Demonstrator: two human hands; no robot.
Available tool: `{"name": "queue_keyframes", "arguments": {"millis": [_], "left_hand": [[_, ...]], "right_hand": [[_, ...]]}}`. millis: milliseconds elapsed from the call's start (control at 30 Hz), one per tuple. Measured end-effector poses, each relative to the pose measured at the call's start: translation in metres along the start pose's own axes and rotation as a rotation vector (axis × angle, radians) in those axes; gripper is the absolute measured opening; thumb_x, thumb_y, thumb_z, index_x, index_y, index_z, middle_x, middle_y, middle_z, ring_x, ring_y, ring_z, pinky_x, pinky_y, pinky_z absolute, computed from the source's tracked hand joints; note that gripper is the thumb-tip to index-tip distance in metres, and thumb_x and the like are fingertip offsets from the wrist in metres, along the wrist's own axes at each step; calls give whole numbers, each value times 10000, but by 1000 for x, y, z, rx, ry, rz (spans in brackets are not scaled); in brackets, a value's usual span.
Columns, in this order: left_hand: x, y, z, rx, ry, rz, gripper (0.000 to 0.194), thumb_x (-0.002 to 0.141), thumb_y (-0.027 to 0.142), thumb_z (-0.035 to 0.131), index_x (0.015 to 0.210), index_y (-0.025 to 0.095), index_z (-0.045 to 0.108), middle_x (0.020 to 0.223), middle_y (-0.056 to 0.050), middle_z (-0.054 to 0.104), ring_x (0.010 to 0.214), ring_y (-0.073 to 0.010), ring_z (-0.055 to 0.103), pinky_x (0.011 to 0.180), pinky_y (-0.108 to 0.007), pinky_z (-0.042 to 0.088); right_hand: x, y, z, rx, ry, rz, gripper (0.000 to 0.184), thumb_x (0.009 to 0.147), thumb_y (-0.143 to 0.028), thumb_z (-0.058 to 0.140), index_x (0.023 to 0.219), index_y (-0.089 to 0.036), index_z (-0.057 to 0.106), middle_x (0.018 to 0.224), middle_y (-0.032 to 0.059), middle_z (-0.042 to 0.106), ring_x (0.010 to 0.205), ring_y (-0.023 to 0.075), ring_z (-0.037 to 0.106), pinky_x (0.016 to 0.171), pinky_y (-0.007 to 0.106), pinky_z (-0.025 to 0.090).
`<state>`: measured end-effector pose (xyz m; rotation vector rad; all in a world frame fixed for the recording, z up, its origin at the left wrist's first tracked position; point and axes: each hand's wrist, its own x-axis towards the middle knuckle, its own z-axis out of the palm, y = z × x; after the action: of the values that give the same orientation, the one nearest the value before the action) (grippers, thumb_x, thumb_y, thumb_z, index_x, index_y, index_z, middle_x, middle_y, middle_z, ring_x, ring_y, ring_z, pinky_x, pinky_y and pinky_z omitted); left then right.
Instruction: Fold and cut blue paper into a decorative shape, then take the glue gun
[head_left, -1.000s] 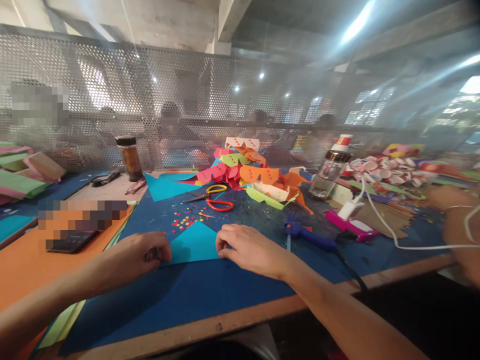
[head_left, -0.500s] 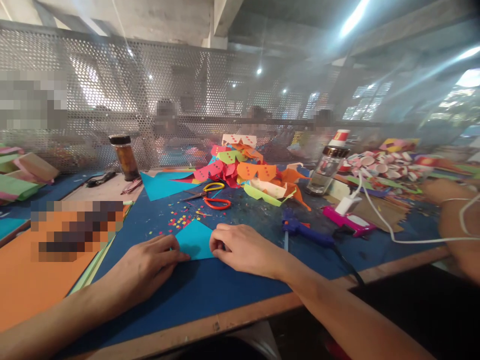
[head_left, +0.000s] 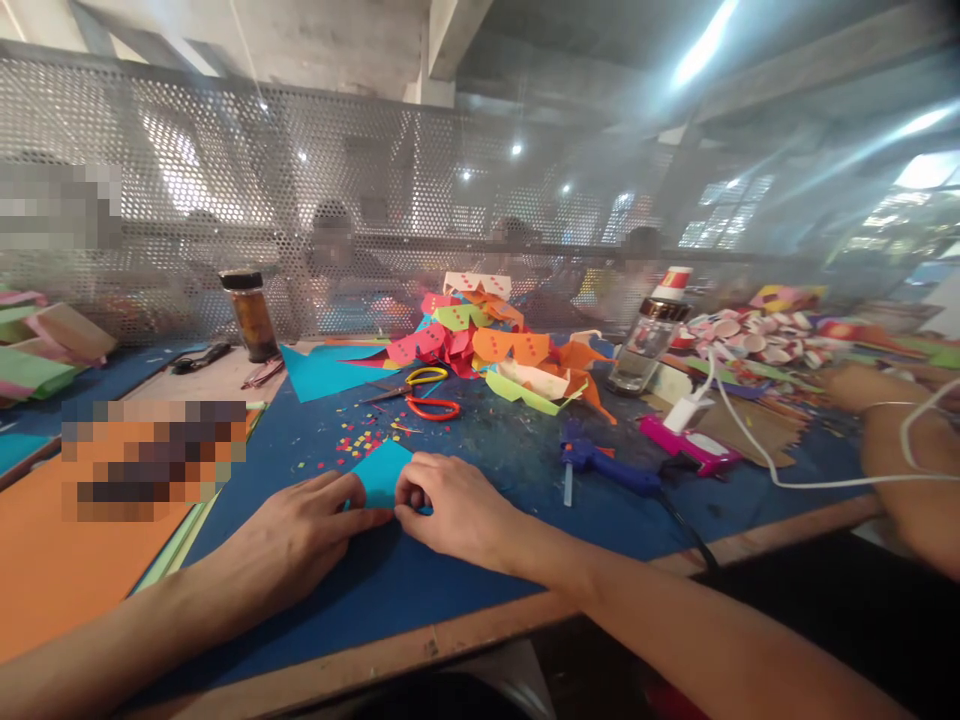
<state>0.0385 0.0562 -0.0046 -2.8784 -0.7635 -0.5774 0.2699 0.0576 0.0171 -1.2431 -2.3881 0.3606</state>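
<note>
1. There are two hands, both on one cyan paper (head_left: pixel 385 468), which lies in front of the person, near the middle of the desk (head_left: pixel 480 585). I take this paper as the clock centre.
2. The left hand (head_left: pixel 319 520) touches its left part with the fingers narrow together; I cannot tell if it grips. The right hand (head_left: pixel 442 505) is curled and pinches the near edge with thumb and fingers.
3. One pair of scissors (head_left: pixel 420 395) lies at 12 to 1 o'clock, its blades a little apart, with one yellow and one red loop. Beside it are many tiny paper bits (head_left: pixel 365 432), too many for counting.
4. At 11 o'clock there is one more cyan sheet (head_left: pixel 322 378), with pointed corners. At 1 o'clock, paper masks (head_left: pixel 514 347) make a loose heap.
5. At 3 o'clock lie one blue glue gun (head_left: pixel 615 467) and one glossy pink power strip (head_left: pixel 694 446).
6. One glass bottle (head_left: pixel 646 345) stands at 2 o'clock, one dark-capped jar (head_left: pixel 253 318) at 11.
7. Toward 6 o'clock, a bare blue strip gives room before the wooden desk edge (head_left: pixel 390 655).
8. At 9 o'clock spreads smooth orange paper (head_left: pixel 67 560).
</note>
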Motion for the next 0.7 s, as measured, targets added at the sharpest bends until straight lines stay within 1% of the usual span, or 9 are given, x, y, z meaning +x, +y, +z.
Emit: {"name": "queue_keyframes", "arguments": {"millis": [133,300,433,567,700], "left_hand": [[2,1,-1,13,-2,9,454,934,56,387,1241,299,617,910,-30,616,759,-191,608,650,-332,560],[1,0,-1,4,19,1,454,935,53,385,1225,296,635,925,-30,616,782,-171,602,682,-299,554],[-2,-2,3,-14,6,-10,490,930,37,360,1245,305,622,970,-34,623,808,-161,615,704,-289,549],[-2,-2,3,-21,-8,-14,496,935,38,350,1258,306,614,958,-36,619,805,-161,622,694,-285,547],[-1,-1,1,-22,-9,-14,481,939,46,353,1242,307,621,947,-36,616,792,-171,617,685,-292,541]], "right_hand": [[0,0,-2,-5,-11,-16,21,777,-183,640,760,-195,634,786,-18,626,694,113,545,649,241,375],[-3,2,-4,-39,-27,-35,22,787,-173,623,780,-193,627,806,-8,632,755,133,562,713,253,396],[-5,4,-7,-44,-19,-26,41,778,-154,603,774,-193,613,806,-8,625,745,131,551,690,248,386],[-8,8,-11,-27,-19,3,54,768,-139,593,771,-191,608,803,-7,619,718,120,543,658,238,374],[-12,14,-14,-26,-23,0,48,764,-142,587,766,-190,595,796,-10,604,727,120,541,672,236,383]]}}
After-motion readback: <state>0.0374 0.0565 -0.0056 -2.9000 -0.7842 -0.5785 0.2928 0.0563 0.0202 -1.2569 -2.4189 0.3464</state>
